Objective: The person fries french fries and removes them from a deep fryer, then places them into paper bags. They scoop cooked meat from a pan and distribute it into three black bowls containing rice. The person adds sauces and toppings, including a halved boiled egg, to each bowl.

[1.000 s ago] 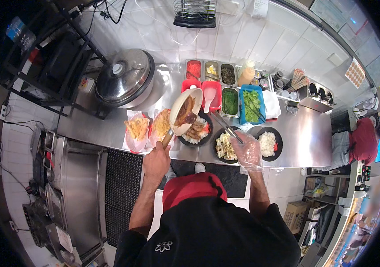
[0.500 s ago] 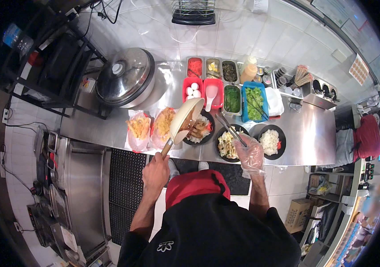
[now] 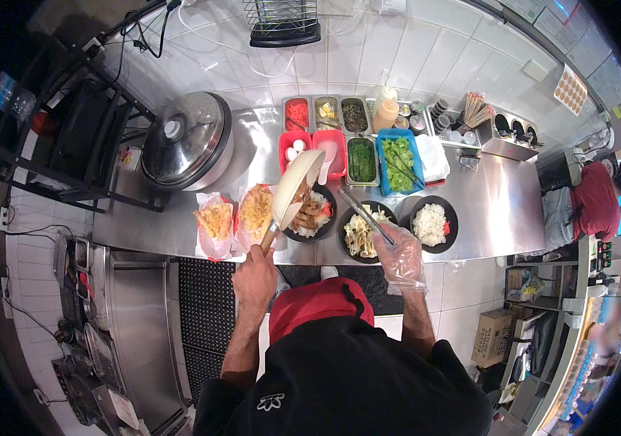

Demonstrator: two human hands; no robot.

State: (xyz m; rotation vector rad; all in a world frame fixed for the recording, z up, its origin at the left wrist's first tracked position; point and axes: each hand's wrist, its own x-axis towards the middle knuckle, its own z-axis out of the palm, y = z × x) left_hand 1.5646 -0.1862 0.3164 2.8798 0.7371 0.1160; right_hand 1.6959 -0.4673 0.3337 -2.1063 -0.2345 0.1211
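Note:
My bare left hand (image 3: 255, 282) is closed around the wooden handle of a cream-coloured frying pan (image 3: 305, 176). The pan is tipped steeply over a dark bowl (image 3: 331, 224), where browned meat and red shreds lie on white rice. In a clear plastic glove, my right hand (image 3: 400, 256) grips metal tongs (image 3: 360, 208). The tongs hang above a second dark bowl of pale shredded food (image 3: 358, 238). To the right, a third dark bowl (image 3: 453, 231) holds rice with a bit of red. Two paper-lined baskets of fried food (image 3: 215, 220) sit left of the pan.
A large lidded rice cooker (image 3: 212, 156) stands at the back left. Behind the bowls are red tubs, one with eggs (image 3: 294, 150), steel topping pans, a blue lettuce tray (image 3: 400, 166) and a squeeze bottle (image 3: 385, 112). Another person in red (image 3: 595, 203) is at far right.
The whole view has shifted slightly. The pan remains tipped over the meat bowl in my left hand, and the tongs stay in my right hand above the shredded food.

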